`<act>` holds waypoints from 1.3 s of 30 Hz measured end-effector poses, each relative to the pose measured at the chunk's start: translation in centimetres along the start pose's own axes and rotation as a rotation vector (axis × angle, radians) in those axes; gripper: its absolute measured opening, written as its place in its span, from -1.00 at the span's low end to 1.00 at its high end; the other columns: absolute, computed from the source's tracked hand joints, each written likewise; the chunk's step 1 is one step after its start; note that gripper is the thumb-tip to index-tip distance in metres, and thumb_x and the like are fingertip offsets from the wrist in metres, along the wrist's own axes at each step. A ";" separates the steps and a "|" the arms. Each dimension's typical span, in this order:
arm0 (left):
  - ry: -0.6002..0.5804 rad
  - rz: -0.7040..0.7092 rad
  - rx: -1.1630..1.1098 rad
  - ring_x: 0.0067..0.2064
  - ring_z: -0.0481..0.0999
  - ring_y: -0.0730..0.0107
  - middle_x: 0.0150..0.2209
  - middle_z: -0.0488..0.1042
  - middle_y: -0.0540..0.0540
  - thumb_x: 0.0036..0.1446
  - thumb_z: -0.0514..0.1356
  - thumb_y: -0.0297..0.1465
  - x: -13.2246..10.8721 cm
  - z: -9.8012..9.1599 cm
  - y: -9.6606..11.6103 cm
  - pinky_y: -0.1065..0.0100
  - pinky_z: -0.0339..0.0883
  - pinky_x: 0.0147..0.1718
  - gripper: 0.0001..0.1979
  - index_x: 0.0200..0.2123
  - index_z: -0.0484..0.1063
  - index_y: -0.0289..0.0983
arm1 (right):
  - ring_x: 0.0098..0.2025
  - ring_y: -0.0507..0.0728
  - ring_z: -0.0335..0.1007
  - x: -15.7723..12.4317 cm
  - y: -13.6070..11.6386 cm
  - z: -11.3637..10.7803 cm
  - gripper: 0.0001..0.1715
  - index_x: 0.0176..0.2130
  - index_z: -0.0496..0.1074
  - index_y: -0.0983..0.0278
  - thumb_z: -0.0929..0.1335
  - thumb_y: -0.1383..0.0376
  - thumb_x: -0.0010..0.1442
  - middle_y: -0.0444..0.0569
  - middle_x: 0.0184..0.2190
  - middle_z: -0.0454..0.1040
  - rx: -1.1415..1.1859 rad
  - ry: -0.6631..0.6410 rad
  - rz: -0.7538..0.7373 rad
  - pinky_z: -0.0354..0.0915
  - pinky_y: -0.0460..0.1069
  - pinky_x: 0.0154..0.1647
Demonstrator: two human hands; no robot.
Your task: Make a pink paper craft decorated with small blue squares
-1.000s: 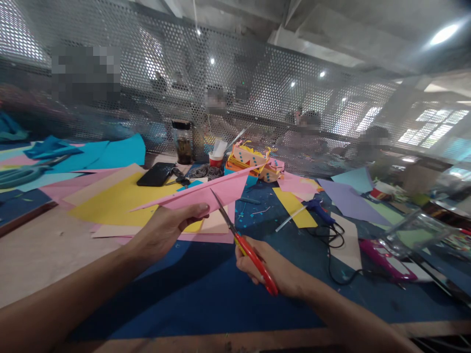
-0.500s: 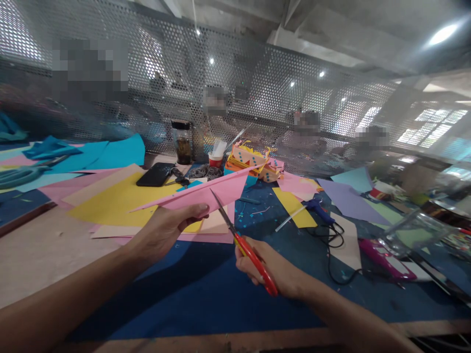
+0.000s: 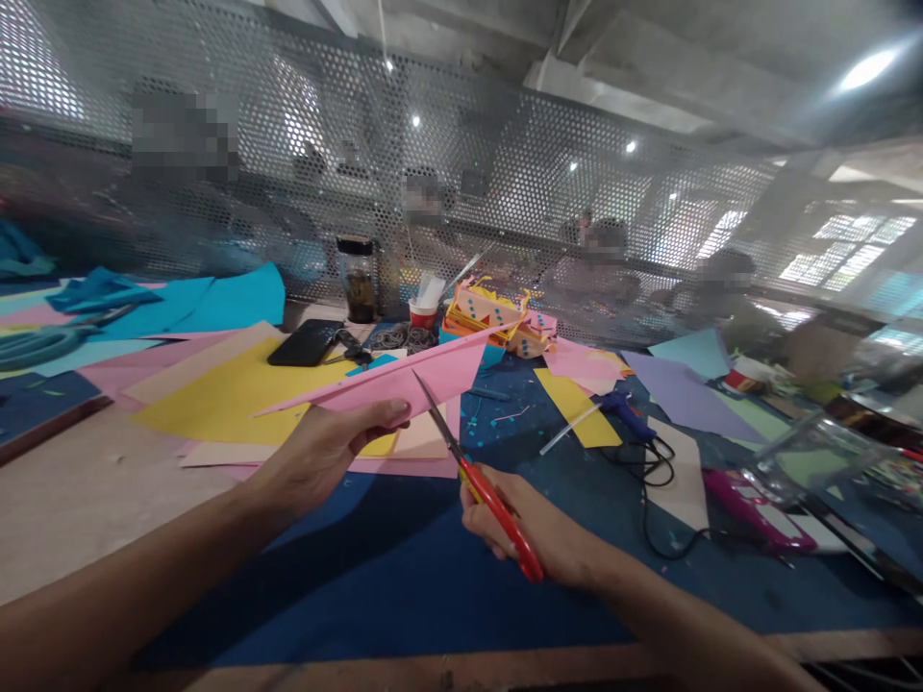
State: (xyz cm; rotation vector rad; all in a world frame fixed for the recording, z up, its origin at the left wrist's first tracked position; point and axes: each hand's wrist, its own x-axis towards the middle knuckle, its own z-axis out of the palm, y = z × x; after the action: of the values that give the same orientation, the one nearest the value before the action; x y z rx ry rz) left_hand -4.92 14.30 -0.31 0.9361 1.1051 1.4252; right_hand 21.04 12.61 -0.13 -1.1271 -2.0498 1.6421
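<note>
Turquoise sheets [image 3: 237, 303] kick things off on the far left of the counter [image 3: 396, 596], with teal-handled scissors [image 3: 50, 344] lying right by them. Next over is a big yellow sheet [image 3: 223, 389] layered with pink and peach paper, and a black phone [image 3: 305, 342] sits on that pile. Then comes the left hand [image 3: 328, 452], its grip pinching a pink sheet [image 3: 393, 383] by the lower edge, thumb on top, so the sheet's held above the counter, kinda slanted. Behind it: a black-lidded jar [image 3: 359, 288], a red paper cup [image 3: 423, 315] and a decorated box [image 3: 485, 308] partly hidden by the sheet. Red-handled scissors [image 3: 497, 509] are next, with the right hand [image 3: 534, 524] wrapping its grip round the handles. Blade tip overlaps the pink sheet from this angle, can't tell if it's touching. Further right: a yellow strip [image 3: 573, 394], a blue glue gun [image 3: 630, 413], a purple sheet [image 3: 685, 389], then some magenta gadget [image 3: 760, 509] beside a clear container [image 3: 814, 457].
</note>
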 end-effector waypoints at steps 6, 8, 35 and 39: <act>0.002 0.003 0.001 -0.12 0.64 0.12 -0.26 0.73 -0.15 -0.14 0.62 -0.22 -0.1 0.2 0.2 0.18 0.58 0.05 -0.72 -0.38 0.76 -0.23 | -0.50 -0.03 0.10 -0.2 -0.2 0.0 -0.90 -0.26 0.25 0.20 0.31 0.33 0.31 -0.29 -0.54 0.23 0.016 -0.005 -0.004 0.05 -0.12 -0.49; 0.005 0.000 0.004 -0.13 0.64 0.09 -0.27 0.73 -0.16 -0.15 0.62 -0.22 -0.2 0.3 0.3 0.16 0.58 0.06 -0.72 -0.39 0.75 -0.24 | -0.49 -0.03 0.11 -0.3 -0.5 0.1 -0.90 -0.26 0.26 0.20 0.31 0.33 0.32 -0.28 -0.54 0.23 0.006 0.002 0.009 0.06 -0.12 -0.48; -0.016 0.001 0.006 -0.12 0.64 0.08 -0.25 0.72 -0.19 -0.08 0.61 -0.22 -0.1 0.0 0.0 0.17 0.59 0.04 -0.74 -0.37 0.74 -0.24 | -0.52 -0.05 0.12 0.0 0.4 0.5 -0.87 -0.26 0.24 0.20 0.31 0.35 0.34 -0.30 -0.52 0.24 0.015 0.051 -0.013 0.08 -0.14 -0.52; -0.020 0.006 0.004 -0.12 0.66 0.08 -0.25 0.73 -0.18 -0.09 0.61 -0.21 -0.1 0.0 0.0 0.18 0.58 0.05 -0.73 -0.37 0.74 -0.24 | -0.55 -0.05 0.00 0.2 1.1 0.5 -0.84 -0.26 0.23 0.20 0.27 0.31 0.43 -0.31 -0.56 0.21 0.084 0.025 -0.062 0.04 -0.13 -0.52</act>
State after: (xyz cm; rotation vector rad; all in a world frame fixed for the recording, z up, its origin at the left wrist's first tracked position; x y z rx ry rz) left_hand -4.95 14.22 -0.36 0.9548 1.0914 1.4162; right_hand 21.03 12.44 -1.31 -1.0402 -1.9613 1.6588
